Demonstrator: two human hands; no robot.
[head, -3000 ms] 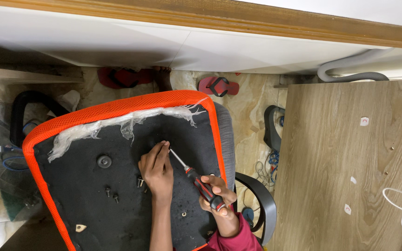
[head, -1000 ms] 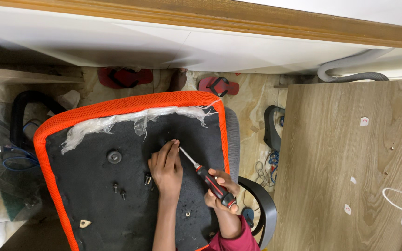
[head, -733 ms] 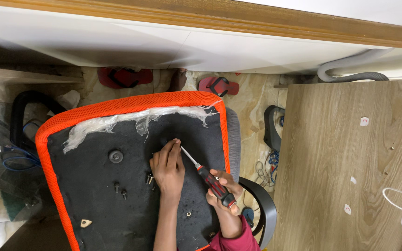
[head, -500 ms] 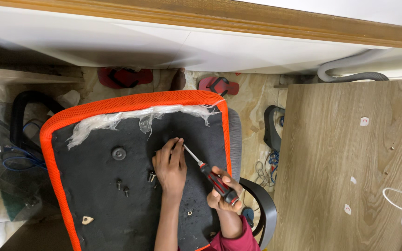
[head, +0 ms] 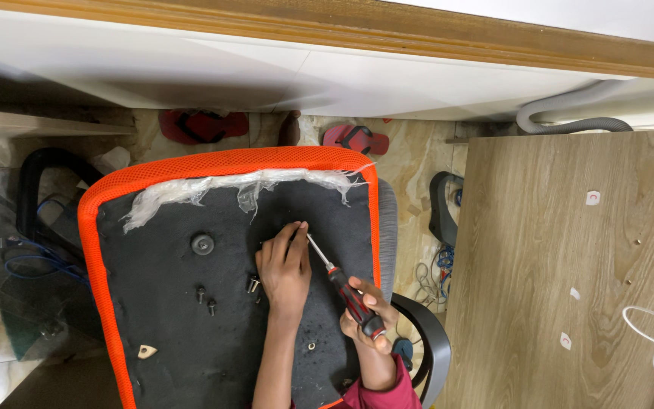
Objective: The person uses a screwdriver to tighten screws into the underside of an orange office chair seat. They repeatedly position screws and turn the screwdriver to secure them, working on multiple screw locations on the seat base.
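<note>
I am working on the underside of a chair seat (head: 191,333), which is turned bottom-up in front of me. It is black below, with an orange mesh edge (head: 221,163) and a strip of torn clear plastic (head: 221,189) along the top.

My right hand (head: 369,314) is closed around the red and black handle of a screwdriver (head: 342,284). The metal tip points up and to the left, and it ends right by the fingertips of my left hand (head: 285,269). My left hand lies flat on the black bottom, palm down, fingers together and pointing away from me. It holds nothing. I think it is keeping the tip steady on a spot I cannot see, because the fingers hide it.

I judge that I am at the step of working one screw or staple near the middle of the seat. The next move needs the tip to sit snug in its place, with a firm push and a slow turn so it does not slip into my fingers.

Both arms reach up from the bottom of the view, the right wrist bent inward. A round washer (head: 203,244) and a few small bolts (head: 206,297) stick up to the left of my left hand. A wooden board (head: 569,265) stands to the right.
</note>
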